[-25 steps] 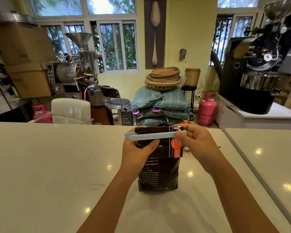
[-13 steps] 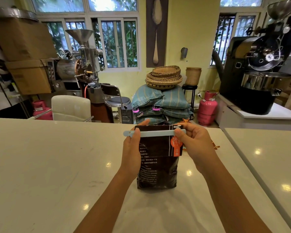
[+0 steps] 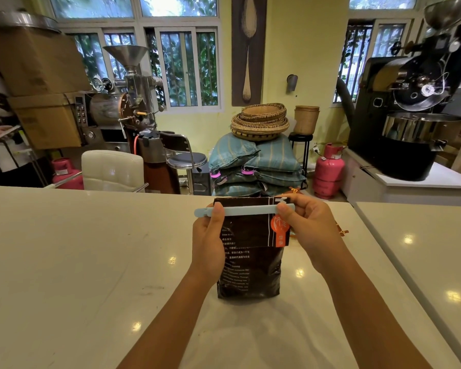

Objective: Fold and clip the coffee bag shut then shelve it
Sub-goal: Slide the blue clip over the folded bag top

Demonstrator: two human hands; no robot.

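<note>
Standing upright on the counter (image 3: 91, 262): coffee bag (image 3: 250, 270), top folded toward the camera. Clip (image 3: 246, 210) lies level, left-right, across the fold. Left hand (image 3: 209, 239) and right hand (image 3: 310, 227) pinch its ends.

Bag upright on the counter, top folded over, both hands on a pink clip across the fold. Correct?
Not quite: the clip is light blue, not pink, as the head view shows. The rest holds: the bag stands upright on the counter, top folded over, with the left hand and right hand at the clip's two ends.
</note>
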